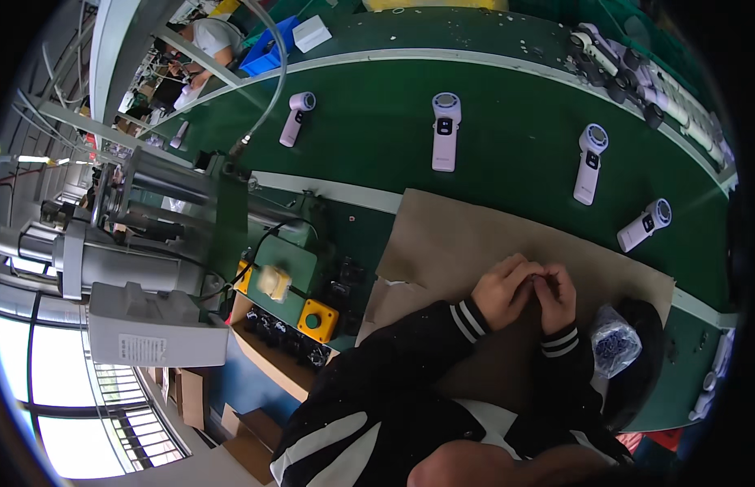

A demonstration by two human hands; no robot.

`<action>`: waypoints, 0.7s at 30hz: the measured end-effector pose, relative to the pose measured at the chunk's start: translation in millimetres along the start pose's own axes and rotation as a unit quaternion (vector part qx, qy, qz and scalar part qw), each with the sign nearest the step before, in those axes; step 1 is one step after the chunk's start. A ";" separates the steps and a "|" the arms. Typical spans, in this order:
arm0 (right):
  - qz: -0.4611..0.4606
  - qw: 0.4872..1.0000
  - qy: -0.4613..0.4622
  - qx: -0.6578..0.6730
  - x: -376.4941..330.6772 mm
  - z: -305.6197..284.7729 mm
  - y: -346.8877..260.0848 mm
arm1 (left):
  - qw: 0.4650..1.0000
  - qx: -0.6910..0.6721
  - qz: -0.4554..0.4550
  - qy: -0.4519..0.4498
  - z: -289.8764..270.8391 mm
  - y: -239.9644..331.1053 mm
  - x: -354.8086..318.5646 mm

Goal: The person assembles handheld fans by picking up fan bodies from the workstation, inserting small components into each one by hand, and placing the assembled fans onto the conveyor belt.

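Our left hand (501, 294) and right hand (558, 302) meet, each grip narrow, perhaps steadying something we cannot make out; the clear bag (615, 341) lies at their four o'clock, likely for easy reach.

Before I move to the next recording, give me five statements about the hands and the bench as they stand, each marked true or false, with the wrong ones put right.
1. The left hand and right hand are close together over the brown sheet. True.
2. The clear plastic bag lies left of both hands. False: the clear plastic bag is to their right.
3. The cuffs are black with white stripes. True.
4. The yellow box with a green button sits right of the brown sheet. False: the yellow box is on its left.
5. A pale purple device with a round head lies beyond the brown sheet. True.
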State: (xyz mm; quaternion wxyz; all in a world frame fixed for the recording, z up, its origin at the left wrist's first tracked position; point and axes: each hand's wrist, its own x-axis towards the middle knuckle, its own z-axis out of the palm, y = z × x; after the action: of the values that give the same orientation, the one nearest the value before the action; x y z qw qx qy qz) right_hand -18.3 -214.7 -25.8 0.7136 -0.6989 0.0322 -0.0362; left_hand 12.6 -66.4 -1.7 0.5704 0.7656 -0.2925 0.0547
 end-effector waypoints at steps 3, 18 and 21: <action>0.019 0.999 -0.010 0.035 -3.9 -2.7 -3.4 | 1.000 -0.016 -0.013 -0.003 5.3 -1.2 -0.9; 0.042 0.993 -0.048 0.096 -4.8 -4.5 -4.7 | 0.998 -0.054 0.009 -0.006 4.2 -8.5 -3.8; 0.033 0.995 -0.040 0.082 -4.8 -4.3 -2.7 | 0.998 -0.059 -0.002 -0.006 7.0 -9.8 -4.2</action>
State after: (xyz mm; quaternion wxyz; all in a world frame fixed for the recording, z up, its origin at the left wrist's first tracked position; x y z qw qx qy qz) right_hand -23.5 -218.6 -23.2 0.7703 -0.6372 0.0234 0.0123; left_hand 12.4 -69.4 -14.1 0.6129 0.7313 -0.2976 0.0315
